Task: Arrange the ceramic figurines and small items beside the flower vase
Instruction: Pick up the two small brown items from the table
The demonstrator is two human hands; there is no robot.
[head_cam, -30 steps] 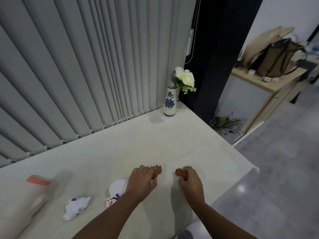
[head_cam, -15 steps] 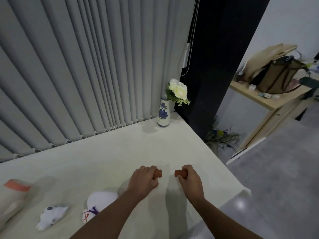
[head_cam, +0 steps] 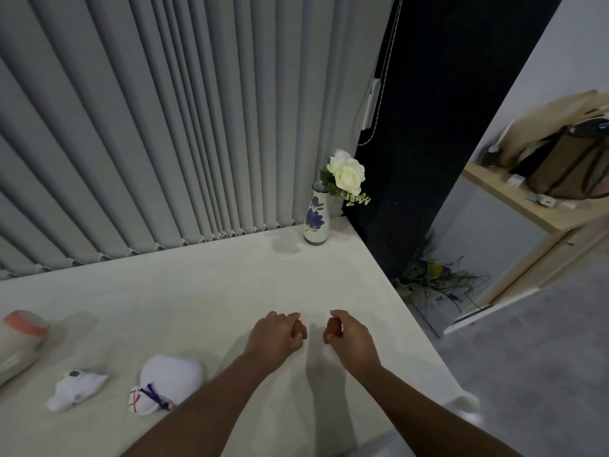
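Observation:
A white vase (head_cam: 315, 220) painted with a blue flower holds white roses (head_cam: 346, 170) at the table's far right corner. My left hand (head_cam: 276, 338) and my right hand (head_cam: 349, 338) rest on the cream table (head_cam: 204, 301), close together, fingers curled into loose fists with nothing seen in them. Left of my left forearm lies a rounded white figurine (head_cam: 169, 379) with purple and red marks. A smaller white animal figurine (head_cam: 77, 389) lies further left. Both sit far from the vase.
A cream ceramic piece with an orange rim (head_cam: 21, 338) lies at the left edge. Grey vertical blinds (head_cam: 164, 127) run behind the table, a black pillar (head_cam: 428, 127) stands by the vase. The table's right edge drops to the floor; a wooden shelf with a bag (head_cam: 573, 173) stands beyond.
The view has shifted, so the figurines now sit further left and the vase lower in frame. Both hands stay curled in about the same spot on the table.

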